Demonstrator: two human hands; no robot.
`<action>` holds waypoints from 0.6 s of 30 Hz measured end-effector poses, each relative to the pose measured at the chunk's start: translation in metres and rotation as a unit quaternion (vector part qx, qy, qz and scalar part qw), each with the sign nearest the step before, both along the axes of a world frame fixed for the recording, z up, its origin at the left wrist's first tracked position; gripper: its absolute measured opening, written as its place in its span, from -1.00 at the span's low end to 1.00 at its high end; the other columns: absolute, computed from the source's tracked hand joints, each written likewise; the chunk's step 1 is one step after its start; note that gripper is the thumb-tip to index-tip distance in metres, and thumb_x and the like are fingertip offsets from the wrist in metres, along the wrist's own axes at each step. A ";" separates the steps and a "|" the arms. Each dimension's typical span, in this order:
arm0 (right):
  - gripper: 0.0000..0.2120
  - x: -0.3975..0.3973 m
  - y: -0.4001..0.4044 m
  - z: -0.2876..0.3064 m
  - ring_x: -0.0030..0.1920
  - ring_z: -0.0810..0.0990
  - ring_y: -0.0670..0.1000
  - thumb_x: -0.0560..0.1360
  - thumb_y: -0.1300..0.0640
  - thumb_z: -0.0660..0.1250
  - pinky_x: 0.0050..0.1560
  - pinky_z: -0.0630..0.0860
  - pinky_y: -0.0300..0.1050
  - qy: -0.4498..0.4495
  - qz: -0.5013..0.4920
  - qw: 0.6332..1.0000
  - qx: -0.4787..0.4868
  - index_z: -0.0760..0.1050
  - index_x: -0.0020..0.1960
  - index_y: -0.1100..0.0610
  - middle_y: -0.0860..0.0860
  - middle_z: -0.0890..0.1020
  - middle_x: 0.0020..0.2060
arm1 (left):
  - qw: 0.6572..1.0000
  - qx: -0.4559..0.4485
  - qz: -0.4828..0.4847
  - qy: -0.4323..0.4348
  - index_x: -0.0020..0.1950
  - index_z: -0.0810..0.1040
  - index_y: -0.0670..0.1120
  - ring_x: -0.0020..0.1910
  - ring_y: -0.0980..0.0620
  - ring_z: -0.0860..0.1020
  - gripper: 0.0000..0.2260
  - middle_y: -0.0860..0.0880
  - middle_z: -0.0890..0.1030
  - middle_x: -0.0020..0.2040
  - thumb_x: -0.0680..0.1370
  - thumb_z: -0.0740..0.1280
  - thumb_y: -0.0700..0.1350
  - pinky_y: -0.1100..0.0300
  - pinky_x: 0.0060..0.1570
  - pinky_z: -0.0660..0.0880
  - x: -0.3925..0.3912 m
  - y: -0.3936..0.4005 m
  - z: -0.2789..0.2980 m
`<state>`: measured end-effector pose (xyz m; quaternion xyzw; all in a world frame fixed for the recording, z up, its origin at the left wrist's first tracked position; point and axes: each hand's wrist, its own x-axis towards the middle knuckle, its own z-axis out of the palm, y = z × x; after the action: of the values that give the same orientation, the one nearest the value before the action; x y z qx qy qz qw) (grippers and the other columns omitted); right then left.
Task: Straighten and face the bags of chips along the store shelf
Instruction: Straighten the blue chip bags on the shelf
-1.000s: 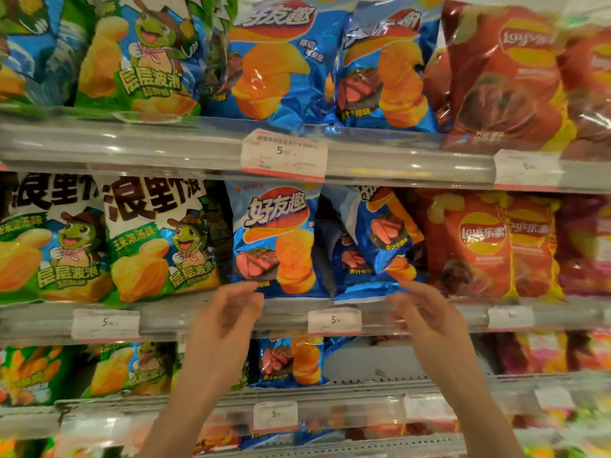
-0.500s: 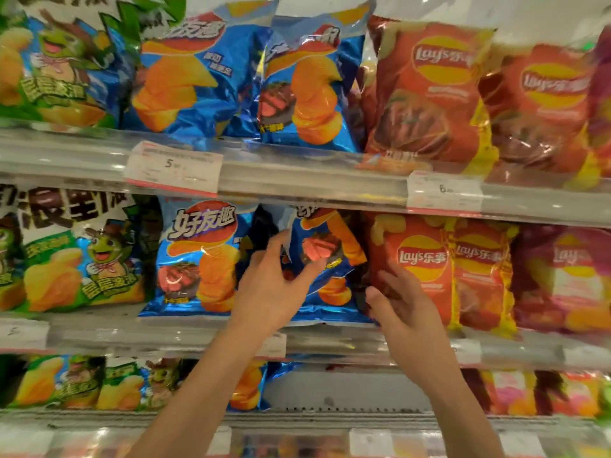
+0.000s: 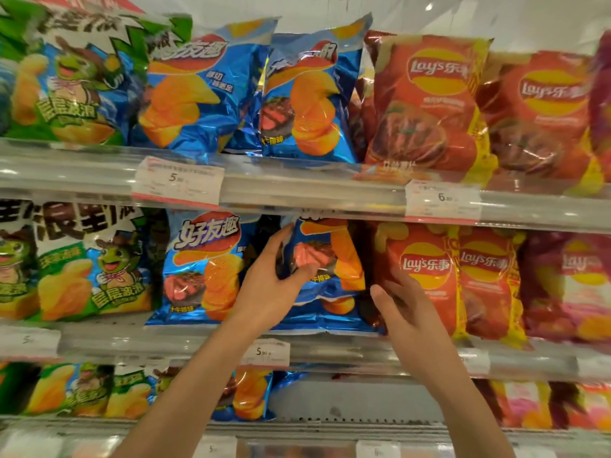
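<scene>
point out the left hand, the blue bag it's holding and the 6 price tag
left hand [image 3: 267, 285]: head view, on the back of the hand
blue bag [image 3: 344, 256]: head view, on its orange chip print
6 price tag [image 3: 443, 201]: head view, on the tag's middle

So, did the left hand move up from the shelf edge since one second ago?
Yes. The left hand rose from the shelf rail by the price tag and now grips the tilted blue bag.
</scene>
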<state>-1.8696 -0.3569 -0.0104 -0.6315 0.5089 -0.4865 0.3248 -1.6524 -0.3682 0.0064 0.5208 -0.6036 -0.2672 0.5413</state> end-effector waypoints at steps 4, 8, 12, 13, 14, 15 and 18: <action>-0.43 0.020 -0.002 0.011 0.13 0.53 -0.26 0.54 -0.22 0.27 0.01 0.42 -0.37 0.027 -0.004 1.000 -0.011 0.33 0.48 -0.04 -0.13 0.56 0.27 | 0.999 0.011 -0.027 0.029 0.38 0.34 0.34 0.03 0.27 0.61 -0.43 0.21 0.62 0.08 0.53 0.46 -0.14 0.32 0.01 0.56 0.020 0.032 -0.007; -0.44 0.051 -0.002 0.021 0.17 0.56 -0.18 0.53 -0.22 0.29 0.03 0.44 -0.32 0.001 0.020 1.000 0.009 0.33 0.48 -0.09 -0.14 0.58 0.22 | 0.997 0.034 -0.041 0.052 0.45 0.33 0.30 0.07 0.25 0.61 -0.35 0.15 0.62 0.13 0.50 0.48 -0.17 0.34 -0.03 0.55 0.036 0.054 -0.019; -0.51 0.067 0.003 0.011 -0.03 0.64 -0.22 0.53 -0.05 0.39 -0.15 0.52 -0.34 -0.064 0.020 0.997 0.038 0.41 0.43 -0.01 -0.09 0.64 0.10 | 0.995 0.063 -0.025 0.075 0.53 0.24 0.21 -0.08 0.33 0.61 -0.38 0.04 0.59 0.10 0.55 0.42 -0.10 0.47 -0.13 0.48 0.051 0.064 -0.016; -0.52 0.069 0.005 0.006 -0.02 0.65 -0.20 0.52 -0.04 0.41 -0.15 0.54 -0.32 -0.069 0.018 0.997 0.038 0.43 0.41 -0.02 -0.08 0.65 0.09 | 0.995 0.069 -0.020 0.072 0.55 0.21 0.19 -0.09 0.31 0.61 -0.36 0.03 0.60 0.05 0.53 0.41 0.05 0.42 -0.10 0.48 0.055 0.064 -0.013; -0.54 0.070 0.008 0.003 -0.01 0.66 -0.18 0.51 -0.03 0.43 -0.14 0.55 -0.30 -0.072 0.017 0.997 0.033 0.45 0.38 -0.04 -0.07 0.66 0.08 | 0.995 0.073 -0.017 0.062 0.57 0.17 0.19 -0.06 0.27 0.62 -0.28 0.03 0.62 0.01 0.47 0.39 0.23 0.34 -0.02 0.48 0.057 0.064 -0.011; -0.55 0.072 0.010 0.001 0.01 0.66 -0.17 0.50 -0.03 0.43 -0.14 0.55 -0.29 -0.073 0.018 0.997 0.027 0.46 0.36 -0.08 -0.09 0.66 0.08 | 0.995 0.082 -0.012 0.046 0.58 0.14 0.20 0.01 0.21 0.62 -0.18 0.01 0.62 0.02 0.40 0.34 0.38 0.23 0.07 0.49 0.059 0.065 -0.008; -0.58 0.084 0.016 0.000 0.05 0.65 -0.15 0.46 -0.08 0.44 -0.11 0.56 -0.26 -0.077 0.036 0.996 0.017 0.46 0.29 -0.16 -0.14 0.65 0.07 | 0.995 0.099 0.022 0.007 0.55 0.17 0.23 0.14 0.15 0.54 -0.21 0.02 0.55 0.22 0.37 0.24 0.46 0.15 0.14 0.47 0.067 0.067 -0.003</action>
<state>-1.7851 -0.3412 -0.0103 -0.6047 0.4675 -0.5127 0.3911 -1.5859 -0.3008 0.0036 0.5831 -0.5584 -0.3174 0.4974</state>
